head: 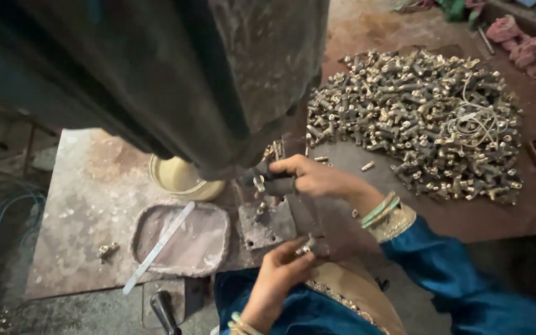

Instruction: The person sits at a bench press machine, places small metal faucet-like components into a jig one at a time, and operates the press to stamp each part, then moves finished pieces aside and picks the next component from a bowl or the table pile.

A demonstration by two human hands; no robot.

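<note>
**Two hands at the press, one fitting in each**

While my right hand [308, 177] reaches in under the dark body of the press [218, 80], its grip is clenched around a small brass fitting [259, 183] held right at the foot of the machine. My left hand [277, 279] sits lower, close to my lap, and its grip is pinched on another small fitting [305, 247] at the near edge of the metal block [268, 226] below the press. The two hands are near each other but apart, with the block between them.

On the tabletop [82, 205] to the left of the block lies a shallow, worn tray [209, 248] with a pale flat strip [156, 248] resting slantwise across it. Just behind the tray stands a round yellowish bowl [178, 177], partly hidden by the press. One loose fitting [107, 250] lies alone further left. Beyond my right wrist, a big heap of brass fittings [414, 124] covers the reddish surface, with a tangle of pale wire [476, 121] lying on top. Pink rags [525, 43] sit at the far right corner.
</note>
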